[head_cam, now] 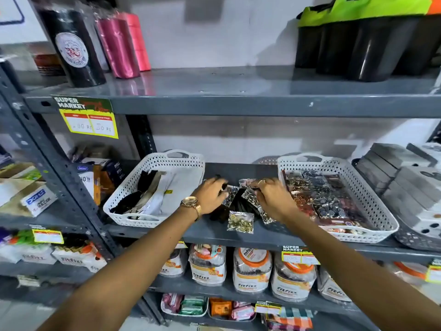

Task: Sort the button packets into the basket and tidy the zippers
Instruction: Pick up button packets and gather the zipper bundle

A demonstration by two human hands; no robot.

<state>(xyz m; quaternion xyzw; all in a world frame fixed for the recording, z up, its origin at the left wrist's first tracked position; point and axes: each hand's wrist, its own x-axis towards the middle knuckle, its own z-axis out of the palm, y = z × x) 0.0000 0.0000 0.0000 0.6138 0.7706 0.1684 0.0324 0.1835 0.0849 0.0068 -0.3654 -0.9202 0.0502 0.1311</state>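
Two white lattice baskets stand on the grey middle shelf (238, 170). The left basket (133, 185) holds black and white zippers (143, 194). The right basket (372, 199) is full of button packets (317, 194). Between the baskets lies a small pile of clear button packets over dark zippers (241, 204). A packet of gold buttons (240, 222) rests at the front of the pile. My left hand (211, 193), with a gold watch on the wrist, grips a clear packet (230, 194). My right hand (272, 197) pinches other clear packets (250, 193).
Black and pink rolls (119, 46) and black bins (372, 46) stand on the upper shelf. Grey boxes (403, 177) sit to the right of the right basket. Plastic jars (250, 268) fill the shelf below. Small boxes (100, 177) stand left of the left basket.
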